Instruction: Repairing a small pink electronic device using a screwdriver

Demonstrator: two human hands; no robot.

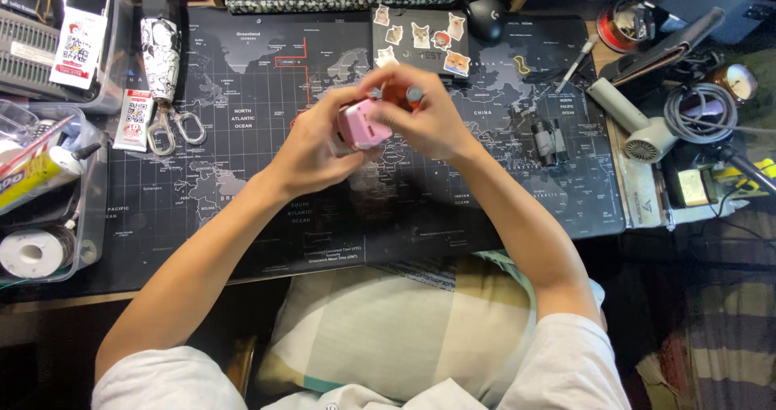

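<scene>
My left hand (311, 147) grips a small pink blocky gadget (361, 125) from the left, above the middle of the black world-map desk mat (242, 208). My right hand (428, 119) is closed around a thin tool with an orange body and a grey tip (413, 95), and its fingers meet the pink gadget's upper right side. Both hands are held together just above the mat. The tool's working end is hidden behind my fingers.
Scissors (174, 127) and a patterned folded umbrella (160, 46) lie at the left. A clear bin (48, 192) holds tape and a tube. A stickered black box (420, 38), a mouse (487, 18), a small black device (548, 141) and a grey hair dryer (634, 127) sit right.
</scene>
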